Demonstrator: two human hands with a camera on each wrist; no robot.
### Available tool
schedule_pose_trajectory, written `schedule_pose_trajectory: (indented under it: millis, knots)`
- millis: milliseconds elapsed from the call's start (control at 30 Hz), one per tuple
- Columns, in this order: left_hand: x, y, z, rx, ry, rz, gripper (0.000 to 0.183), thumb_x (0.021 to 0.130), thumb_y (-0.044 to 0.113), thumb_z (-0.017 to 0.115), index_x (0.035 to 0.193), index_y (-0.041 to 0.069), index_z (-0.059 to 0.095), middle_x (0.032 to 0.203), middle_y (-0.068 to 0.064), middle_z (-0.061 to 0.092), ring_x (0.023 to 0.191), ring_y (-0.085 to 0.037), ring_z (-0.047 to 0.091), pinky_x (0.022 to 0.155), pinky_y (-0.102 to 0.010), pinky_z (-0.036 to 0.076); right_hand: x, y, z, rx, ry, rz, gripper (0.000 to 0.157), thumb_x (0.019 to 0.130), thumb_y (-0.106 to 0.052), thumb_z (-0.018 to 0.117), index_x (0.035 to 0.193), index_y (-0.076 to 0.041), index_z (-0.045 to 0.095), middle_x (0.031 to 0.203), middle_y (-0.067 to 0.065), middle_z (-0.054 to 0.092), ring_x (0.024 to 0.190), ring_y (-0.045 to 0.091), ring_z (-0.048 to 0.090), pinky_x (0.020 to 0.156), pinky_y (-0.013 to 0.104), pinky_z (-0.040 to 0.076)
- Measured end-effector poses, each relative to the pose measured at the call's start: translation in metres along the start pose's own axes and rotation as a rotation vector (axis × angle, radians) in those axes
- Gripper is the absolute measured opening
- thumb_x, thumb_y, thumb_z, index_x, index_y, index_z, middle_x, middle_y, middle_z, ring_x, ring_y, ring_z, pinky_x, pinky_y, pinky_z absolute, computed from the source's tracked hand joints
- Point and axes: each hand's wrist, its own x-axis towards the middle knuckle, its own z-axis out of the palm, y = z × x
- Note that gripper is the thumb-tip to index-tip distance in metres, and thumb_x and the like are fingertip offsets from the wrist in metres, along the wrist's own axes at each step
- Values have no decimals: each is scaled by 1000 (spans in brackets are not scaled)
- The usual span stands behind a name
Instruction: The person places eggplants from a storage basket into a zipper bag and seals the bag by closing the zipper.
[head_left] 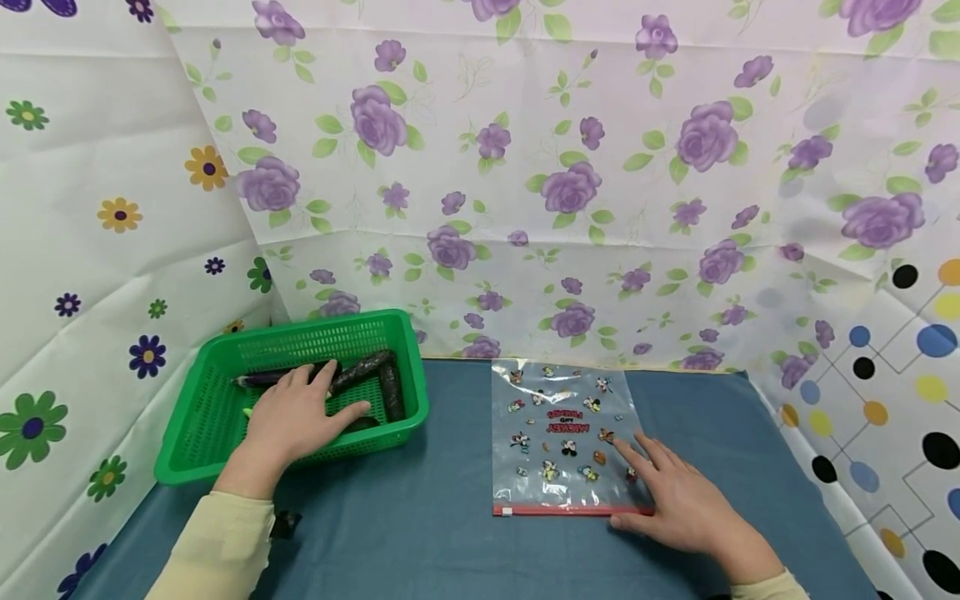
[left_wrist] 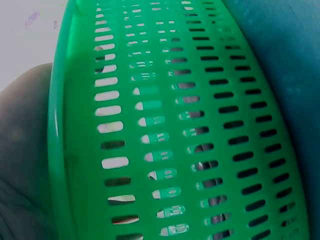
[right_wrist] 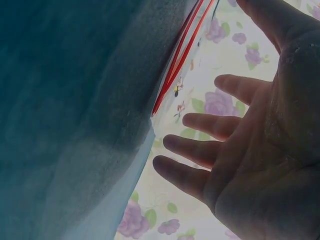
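Observation:
A green slotted plastic basket (head_left: 176, 442) stands at the left and fills most of the left wrist view. My left hand (head_left: 296, 414) reaches over its near rim, fingers extended over the vegetables and thumb spread. Under the fingertips lies a long, dark purple eggplant (head_left: 262, 379), partly hidden by the hand. Two dark, bumpy cucumbers (head_left: 392, 390) lie to the right of it. A clear zip bag (head_left: 540, 433) with cartoon prints and a red slider edge lies flat on the table. At its right edge is my right hand (head_left: 686, 504), fingers spread, palm empty in the right wrist view.
A blue cloth (head_left: 420, 533) covers the table. Floral sheeting (head_left: 480, 192) hangs behind it, with patterned sheets at both sides. A small black object (head_left: 286, 524) shows beside the left sleeve. The bag's white slider (head_left: 507, 512) sits at the left end of the red strip.

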Motion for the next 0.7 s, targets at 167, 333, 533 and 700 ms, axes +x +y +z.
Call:
schedule_pose_trajectory:
  millis: [167,333,533,700]
  knots:
    - [1,-5,-2,7,-13,-7,111,102,83,53,171,-2,36,162,-43,41,149,-65,39,115,-76,38,-2,2,-1,13,-16,7,114,85,-88,75,172,-21,44,173,25,40,151,54,47,104,74,51]
    - [2,-12,-4,17,-17,-11,113,102,86,51,171,-2,37,160,-44,42,147,-66,41,113,-77,40,-3,6,0,21,-34,13,116,83,-89,76,172,-22,45,172,25,40,150,54,48,103,73,52]
    - [3,-20,-5,20,-23,-17,116,100,89,48,171,-3,36,159,-45,41,145,-67,42,110,-78,41,-4,11,2,37,-43,13,116,83,-86,78,173,-22,44,173,26,39,149,55,49,101,74,52]
    - [4,-26,-6,14,-33,-22,117,100,89,47,170,-4,36,160,-47,39,145,-69,41,109,-79,41,-5,13,2,40,-49,17,117,82,-86,79,173,-23,43,172,27,39,147,56,50,98,74,53]
